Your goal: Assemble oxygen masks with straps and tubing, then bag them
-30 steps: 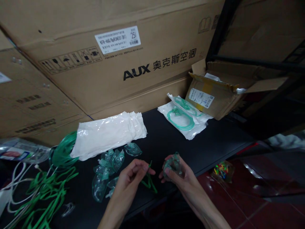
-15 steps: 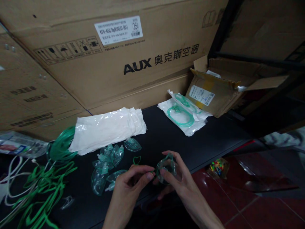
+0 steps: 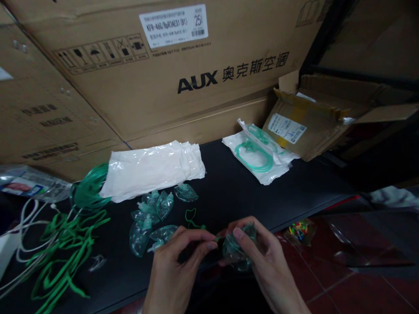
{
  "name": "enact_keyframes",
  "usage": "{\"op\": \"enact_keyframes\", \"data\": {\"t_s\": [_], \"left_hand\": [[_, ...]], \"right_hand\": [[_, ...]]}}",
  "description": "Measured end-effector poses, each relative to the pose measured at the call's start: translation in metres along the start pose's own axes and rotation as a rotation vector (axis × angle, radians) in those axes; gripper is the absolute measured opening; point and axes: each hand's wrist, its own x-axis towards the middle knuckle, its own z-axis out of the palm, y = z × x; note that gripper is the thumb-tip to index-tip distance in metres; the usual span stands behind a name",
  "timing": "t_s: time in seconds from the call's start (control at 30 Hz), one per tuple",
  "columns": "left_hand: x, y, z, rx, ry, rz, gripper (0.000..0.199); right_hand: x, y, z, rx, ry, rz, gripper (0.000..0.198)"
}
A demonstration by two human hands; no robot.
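Note:
My right hand (image 3: 262, 248) is closed around a clear green oxygen mask (image 3: 240, 248) near the table's front edge, thumb on top. Just left of it, my left hand (image 3: 188, 257) pinches the end of a thin green elastic strap (image 3: 194, 220) at the mask's side. The rest of that strap trails behind my fingertips onto the dark table (image 3: 216, 196). Whether the strap passes through the mask's edge is hidden by my fingers. Several more masks (image 3: 139, 237) lie in a loose group left of my left hand.
White packets (image 3: 153, 168) are stacked behind the masks. Bagged masks with tubing (image 3: 255, 155) lie by an open carton (image 3: 294, 117). Coiled green tubing (image 3: 90, 187), tangled green straps (image 3: 65, 253) and white cords (image 3: 26, 244) fill the left. A large cardboard box (image 3: 196, 104) stands behind.
The mask has turned in my right hand and shifted slightly right and down. More of the green strap now shows behind my left fingertips. The whole view has shifted a little.

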Motion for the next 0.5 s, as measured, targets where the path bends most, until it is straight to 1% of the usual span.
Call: {"op": "enact_keyframes", "data": {"t_s": [0.07, 0.2, 0.27, 0.37, 0.5], "left_hand": [[-0.004, 0.001, 0.000, 0.015, -0.011, 0.011, 0.004], [-0.009, 0.008, 0.001, 0.018, -0.038, 0.128, 0.005], [-0.010, 0.011, 0.001, 0.021, -0.042, 0.156, 0.008], [-0.012, 0.014, 0.004, 0.025, -0.040, 0.151, 0.007], [-0.013, 0.014, 0.006, 0.033, -0.030, 0.073, 0.007]], "right_hand": [[-0.003, -0.004, 0.002, -0.046, 0.017, -0.070, 0.019], [-0.006, -0.006, 0.003, -0.212, 0.050, -0.287, 0.014], [-0.007, -0.005, 0.004, -0.259, 0.060, -0.366, 0.011], [-0.006, -0.004, 0.006, -0.282, 0.062, -0.442, 0.009], [-0.005, -0.005, 0.010, -0.295, 0.051, -0.496, 0.010]]}}
